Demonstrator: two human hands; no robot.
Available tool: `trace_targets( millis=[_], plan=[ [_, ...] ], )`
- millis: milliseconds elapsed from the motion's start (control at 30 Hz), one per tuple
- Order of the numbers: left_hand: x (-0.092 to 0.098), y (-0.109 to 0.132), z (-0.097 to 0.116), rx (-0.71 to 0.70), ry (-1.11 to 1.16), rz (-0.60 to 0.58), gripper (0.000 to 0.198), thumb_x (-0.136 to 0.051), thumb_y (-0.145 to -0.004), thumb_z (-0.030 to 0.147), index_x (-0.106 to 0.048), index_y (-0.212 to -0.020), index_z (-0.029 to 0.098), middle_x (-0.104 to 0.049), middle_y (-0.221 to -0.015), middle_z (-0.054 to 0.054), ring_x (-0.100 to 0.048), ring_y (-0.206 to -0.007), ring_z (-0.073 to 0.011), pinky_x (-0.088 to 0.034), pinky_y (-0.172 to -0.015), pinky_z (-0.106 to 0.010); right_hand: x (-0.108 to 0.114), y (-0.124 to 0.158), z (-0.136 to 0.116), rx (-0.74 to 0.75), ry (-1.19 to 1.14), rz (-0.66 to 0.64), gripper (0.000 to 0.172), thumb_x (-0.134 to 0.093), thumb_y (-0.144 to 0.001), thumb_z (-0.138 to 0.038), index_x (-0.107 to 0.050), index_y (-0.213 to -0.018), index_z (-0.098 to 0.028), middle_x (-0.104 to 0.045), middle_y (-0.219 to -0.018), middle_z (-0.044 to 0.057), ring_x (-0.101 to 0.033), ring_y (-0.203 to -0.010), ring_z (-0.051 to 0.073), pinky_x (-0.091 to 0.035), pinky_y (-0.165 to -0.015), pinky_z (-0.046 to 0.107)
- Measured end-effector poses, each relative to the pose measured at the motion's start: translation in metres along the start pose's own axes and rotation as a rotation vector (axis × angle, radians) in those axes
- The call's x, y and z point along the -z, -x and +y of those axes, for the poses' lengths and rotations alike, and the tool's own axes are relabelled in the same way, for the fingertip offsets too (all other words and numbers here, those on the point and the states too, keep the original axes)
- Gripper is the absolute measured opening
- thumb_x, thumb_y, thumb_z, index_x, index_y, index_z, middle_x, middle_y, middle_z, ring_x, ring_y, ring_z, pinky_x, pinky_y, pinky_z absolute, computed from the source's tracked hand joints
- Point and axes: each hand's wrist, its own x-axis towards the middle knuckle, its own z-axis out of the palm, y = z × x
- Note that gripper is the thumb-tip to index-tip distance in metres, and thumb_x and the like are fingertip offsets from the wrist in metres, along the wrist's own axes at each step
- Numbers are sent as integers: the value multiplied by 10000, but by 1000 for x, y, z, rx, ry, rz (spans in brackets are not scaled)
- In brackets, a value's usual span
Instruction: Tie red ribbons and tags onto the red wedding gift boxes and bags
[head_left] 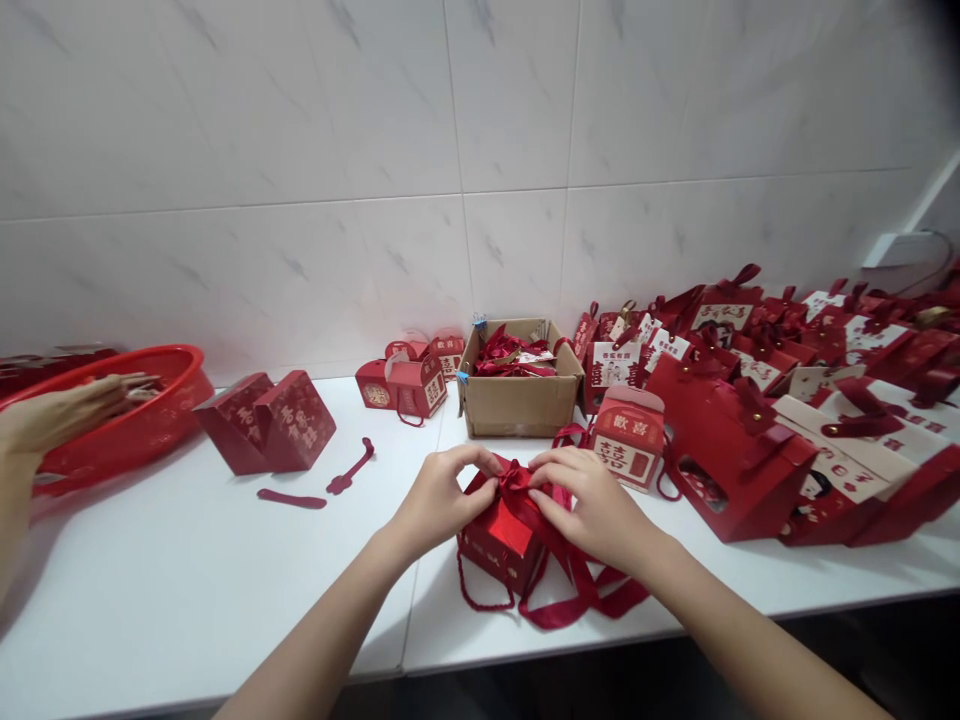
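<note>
Right in front of me on the white table stands a small red gift box (501,535) with gold lettering on its side. A red satin ribbon (574,575) is gathered into a knot or bow on its top, and its long tails trail onto the table at the right. My left hand (454,495) pinches the ribbon from the left, thumb and forefinger meeting at the knot. From the right, my right hand (581,495) pinches the same ribbon beside the knot. A twisted red cord (480,605) loops down at the box's front.
Behind stands a cardboard box (521,405) of red ribbons. Many finished red gift boxes (739,470) crowd the right. Left lie two slanted red boxes (266,425), loose red straps (292,498) and a red basin (161,410), where another person's hand (67,410) reaches in.
</note>
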Motion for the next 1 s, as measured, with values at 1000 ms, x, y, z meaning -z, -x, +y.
trace_targets(
  millis=[1000],
  plan=[
    [26,1,-1,-79,-34,-116,122,-538,-797,153,-442,-854,202,-586,-826,1,-558,-780,-151,-425,-724,-283,-14,-38,7,61,-293,-189,27,-611,-766,-153,-612,-746,-171,-612,-757,0,-550,-675,111,-404,-613,212]
  ],
)
